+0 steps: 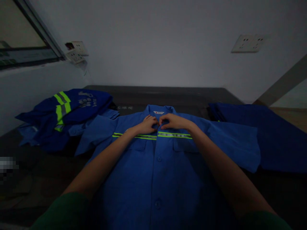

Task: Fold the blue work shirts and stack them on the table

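A blue short-sleeved work shirt point(139, 169) with yellow-green reflective stripes lies front up before me, its collar at the far end and both sleeves spread. My left hand point(149, 124) has its fingers curled on the edge of the front opening, just below the collar. Opposite it, my right hand point(174, 122) pinches the other front edge above the chest stripe. The fingertips of both hands nearly meet. Whether a button is between them is hidden. Lower down the front, two buttons show along the right-hand edge.
A heap of darker blue clothing point(72, 102) with reflective stripes lies on the left. Folded dark blue cloth point(268, 137) is at the right. Beyond the dark table point(153, 92) rises a pale wall point(158, 48) with power sockets point(247, 43).
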